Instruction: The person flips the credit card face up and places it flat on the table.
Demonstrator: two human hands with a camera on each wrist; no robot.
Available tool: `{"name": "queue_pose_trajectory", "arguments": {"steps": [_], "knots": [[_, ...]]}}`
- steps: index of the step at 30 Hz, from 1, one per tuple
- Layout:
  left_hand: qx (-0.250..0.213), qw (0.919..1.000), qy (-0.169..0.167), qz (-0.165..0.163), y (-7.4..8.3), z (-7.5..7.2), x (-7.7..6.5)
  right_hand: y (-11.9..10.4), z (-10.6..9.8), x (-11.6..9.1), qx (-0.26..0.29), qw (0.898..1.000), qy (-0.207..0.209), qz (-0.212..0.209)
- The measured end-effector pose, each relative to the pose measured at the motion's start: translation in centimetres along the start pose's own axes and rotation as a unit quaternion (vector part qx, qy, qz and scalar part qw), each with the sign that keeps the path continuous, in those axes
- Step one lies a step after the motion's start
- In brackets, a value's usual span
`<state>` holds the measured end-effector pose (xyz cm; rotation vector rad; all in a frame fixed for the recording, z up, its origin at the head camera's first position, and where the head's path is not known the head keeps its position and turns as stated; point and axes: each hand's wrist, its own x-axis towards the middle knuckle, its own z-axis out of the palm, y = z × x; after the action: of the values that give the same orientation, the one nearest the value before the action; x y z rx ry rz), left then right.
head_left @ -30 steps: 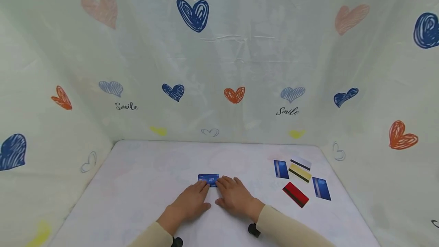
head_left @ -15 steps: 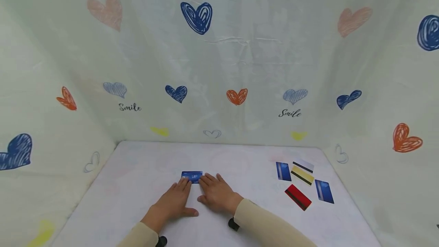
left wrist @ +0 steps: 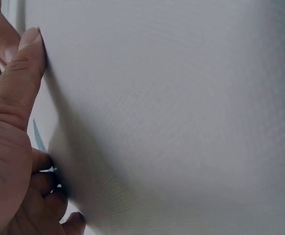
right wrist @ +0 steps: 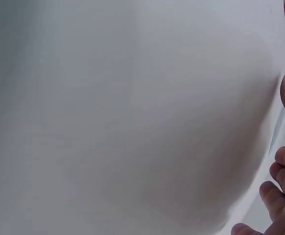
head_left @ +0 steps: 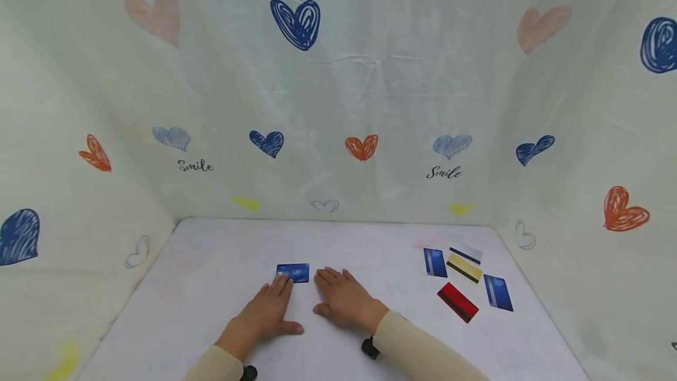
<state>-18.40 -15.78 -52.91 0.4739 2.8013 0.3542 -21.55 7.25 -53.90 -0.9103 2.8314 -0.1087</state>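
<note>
One blue VIP card (head_left: 298, 272), flat and thin with squared sides, is lying face up on the pale counter (head_left: 222, 246), left of the counter's middle; its long axis is running left to right, nearly parallel to the far edge, and its white lettering "VIP" is facing the person upright, smaller print being too fine to read. One left hand (head_left: 262, 311), fingers extended and thumb spread, is resting its fingertips on the card's near edge, left of the lettering. One right hand (head_left: 346, 300), fingers straight and together, is resting on the counter just beside the card's right end, apart from it and gripping nothing. Five further cards are lying at the right, striped sides up: a blue card (head_left: 435, 263) and a second blue card (head_left: 498, 293), long axes pointing away from the person and leaning left; a whitish card (head_left: 466, 253), a yellow card (head_left: 464, 268) and a red card (head_left: 458, 303), long axes slanting from far left to near right, each bearing a dark stripe along its near side. Beige sleeves (head_left: 423, 346) are covering both forearms. Behind, a creased pale sheet (head_left: 338, 93) is hanging, printed with scribbled hearts and, twice, the cursive word "Smile".
</note>
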Motion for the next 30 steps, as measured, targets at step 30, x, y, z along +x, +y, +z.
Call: {"name": "queue_pose_trajectory", "arguments": {"steps": [30], "knots": [[-0.016,0.9998,-0.008,0.005,0.2,-0.1,0.0,13.1,0.1,-11.4,0.051,0.983,0.025,0.172]]}}
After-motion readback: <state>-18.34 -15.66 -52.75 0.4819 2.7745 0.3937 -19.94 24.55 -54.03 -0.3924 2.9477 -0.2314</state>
